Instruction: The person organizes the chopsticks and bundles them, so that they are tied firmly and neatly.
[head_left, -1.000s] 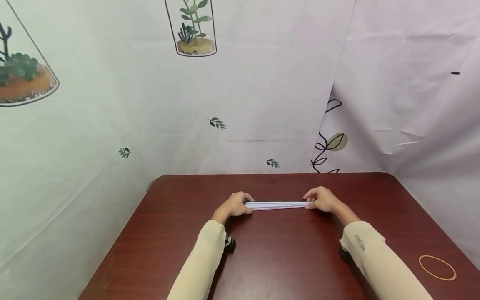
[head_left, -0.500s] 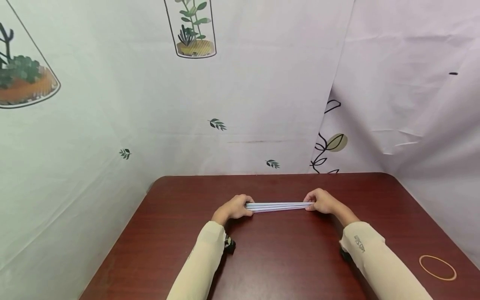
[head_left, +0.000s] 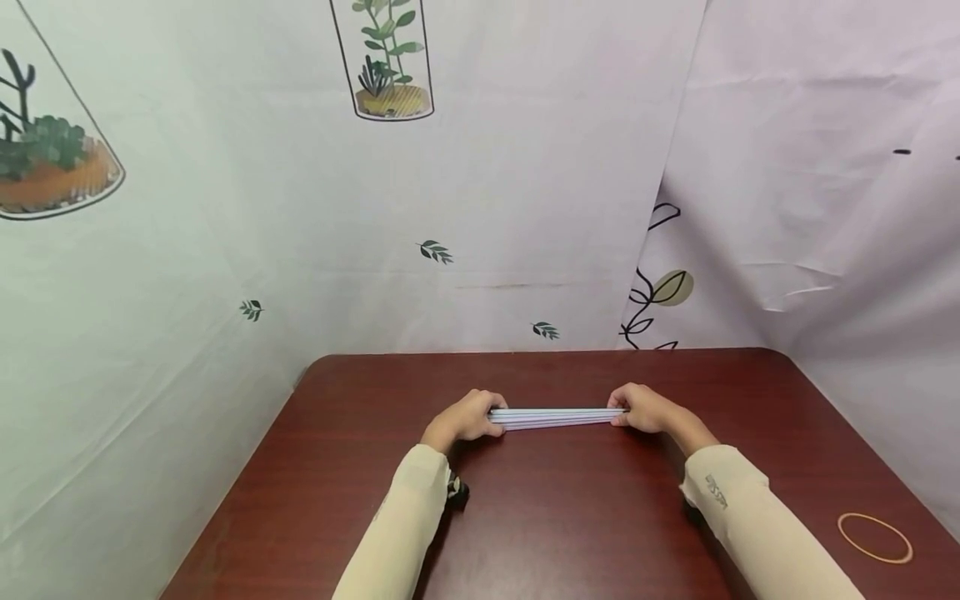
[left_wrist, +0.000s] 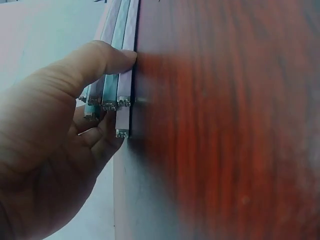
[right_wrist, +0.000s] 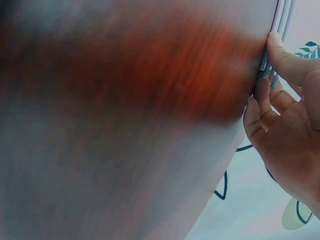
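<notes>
A bundle of several long, thin pastel sticks (head_left: 555, 418) in purple and pale teal spans the space between both hands over the table. My left hand (head_left: 469, 414) grips its left end, thumb on the near side and fingers behind. In the left wrist view, the ends of the sticks (left_wrist: 120, 75) look silvery and jagged and stand at uneven lengths, a couple jutting past the rest. The right hand (head_left: 643, 408) pinches the other end between thumb and fingers. From the right wrist, the narrow sticks (right_wrist: 282, 20) show edge-on beside the thumb.
A yellow rubber band (head_left: 910, 552) lies on the dark red wooden table (head_left: 570, 517) near the right edge. White cloth (head_left: 480, 192) printed with plants hangs behind and beside the table. Dark straps (head_left: 457, 493) show at the wrists under pale sleeves.
The head view has tilted slightly upward. Both hands keep their hold on the sticks, which sit a little nearer to me and show slightly more of their stacked faces.
</notes>
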